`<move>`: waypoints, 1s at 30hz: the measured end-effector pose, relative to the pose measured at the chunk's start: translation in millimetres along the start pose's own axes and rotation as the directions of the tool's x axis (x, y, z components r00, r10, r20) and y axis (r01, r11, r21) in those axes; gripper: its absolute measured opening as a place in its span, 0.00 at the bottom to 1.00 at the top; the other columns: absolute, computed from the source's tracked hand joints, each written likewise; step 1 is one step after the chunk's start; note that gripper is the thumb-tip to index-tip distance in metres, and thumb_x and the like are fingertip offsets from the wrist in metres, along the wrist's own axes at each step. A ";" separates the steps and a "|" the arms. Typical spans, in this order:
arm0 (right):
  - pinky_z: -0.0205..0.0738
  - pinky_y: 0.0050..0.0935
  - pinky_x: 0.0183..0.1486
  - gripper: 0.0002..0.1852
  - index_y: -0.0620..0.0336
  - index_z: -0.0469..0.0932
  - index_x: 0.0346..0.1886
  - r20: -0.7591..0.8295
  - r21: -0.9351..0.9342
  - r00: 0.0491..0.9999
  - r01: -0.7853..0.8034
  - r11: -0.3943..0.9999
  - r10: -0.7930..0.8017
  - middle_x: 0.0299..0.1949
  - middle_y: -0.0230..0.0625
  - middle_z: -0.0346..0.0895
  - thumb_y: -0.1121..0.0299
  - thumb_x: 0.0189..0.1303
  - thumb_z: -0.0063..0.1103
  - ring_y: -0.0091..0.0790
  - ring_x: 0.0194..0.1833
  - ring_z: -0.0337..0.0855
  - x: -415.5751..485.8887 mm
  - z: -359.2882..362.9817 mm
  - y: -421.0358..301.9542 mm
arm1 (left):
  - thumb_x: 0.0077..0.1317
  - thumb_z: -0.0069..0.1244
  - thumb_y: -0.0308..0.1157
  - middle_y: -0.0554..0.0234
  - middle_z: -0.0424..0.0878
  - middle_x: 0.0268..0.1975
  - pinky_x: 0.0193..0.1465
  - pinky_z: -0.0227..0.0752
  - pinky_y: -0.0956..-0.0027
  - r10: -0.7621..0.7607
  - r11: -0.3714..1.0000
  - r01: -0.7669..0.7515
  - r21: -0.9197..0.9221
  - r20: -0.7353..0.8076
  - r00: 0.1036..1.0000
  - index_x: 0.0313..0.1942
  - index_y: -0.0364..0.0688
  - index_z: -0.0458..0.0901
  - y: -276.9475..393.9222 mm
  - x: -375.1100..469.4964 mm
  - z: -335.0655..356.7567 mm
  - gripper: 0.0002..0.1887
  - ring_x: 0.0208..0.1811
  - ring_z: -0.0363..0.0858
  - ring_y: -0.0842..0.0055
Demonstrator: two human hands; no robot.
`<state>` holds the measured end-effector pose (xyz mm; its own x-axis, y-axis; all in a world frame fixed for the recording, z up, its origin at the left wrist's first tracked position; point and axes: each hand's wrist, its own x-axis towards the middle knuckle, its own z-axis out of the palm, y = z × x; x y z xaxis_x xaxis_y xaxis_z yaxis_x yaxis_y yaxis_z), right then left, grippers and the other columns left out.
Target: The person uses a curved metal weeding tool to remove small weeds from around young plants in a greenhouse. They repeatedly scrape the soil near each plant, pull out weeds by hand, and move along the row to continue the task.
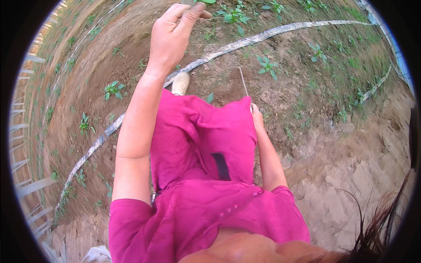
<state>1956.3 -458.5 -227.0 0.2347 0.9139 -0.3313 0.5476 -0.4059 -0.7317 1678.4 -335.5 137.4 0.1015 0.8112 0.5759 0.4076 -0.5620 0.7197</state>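
My left hand is raised at the top of the view, fingers bent and thumb towards them. A small greyish thing at its fingertips is cut off by the picture's edge, so whether the hand grips it cannot be told. Low beside my knee, my right hand is partly hidden by the magenta trousers. A thin, pale, straight tool or stick runs from beside this hand to the soil; its near end is hidden behind the knee. Young leafy green plants grow in the brown soil, one cluster right of my left hand.
A flat, pale drip-irrigation tape curves across the soil, passing by my light-coloured shoe. Another tape lies at the right. More plants stand at the left. White plastic-like material shows at the lower left.
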 end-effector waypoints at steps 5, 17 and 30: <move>0.74 0.39 0.51 0.25 0.48 0.69 0.67 0.051 0.167 0.996 -0.085 0.982 0.078 0.45 0.51 0.82 0.57 0.68 0.50 0.45 0.47 0.84 42.8 44.2 -6.5 | 0.69 0.50 0.50 0.62 0.86 0.49 0.57 0.71 0.66 -0.343 0.884 0.234 0.405 0.221 0.913 0.51 0.43 0.83 -96.7 -9.1 -3.0 0.22 0.53 0.81 0.72; 0.76 0.46 0.45 0.24 0.31 0.66 0.69 0.135 -0.261 0.958 0.282 0.923 -0.255 0.37 0.50 0.82 0.59 0.70 0.49 0.51 0.41 0.84 200.0 91.4 -105.1 | 0.62 0.57 0.40 0.49 0.77 0.54 0.56 0.74 0.56 -0.852 0.350 0.281 0.894 0.178 0.493 0.53 0.42 0.76 -470.4 -170.0 74.7 0.21 0.56 0.78 0.55; 0.76 0.49 0.43 0.23 0.30 0.69 0.66 0.318 -0.428 0.942 0.246 0.870 -0.109 0.36 0.50 0.82 0.61 0.68 0.51 0.54 0.39 0.83 202.7 71.4 -107.7 | 0.53 0.64 0.36 0.49 0.77 0.49 0.51 0.77 0.55 -0.859 0.391 0.331 0.859 0.211 0.466 0.47 0.39 0.72 -486.1 -203.7 63.9 0.25 0.49 0.81 0.55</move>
<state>1887.6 -230.2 -257.8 -0.0944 0.9019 -0.4214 0.8774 -0.1246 -0.4632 1517.6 -217.2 -354.5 -0.1111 0.8951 -0.4317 0.9725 0.1874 0.1385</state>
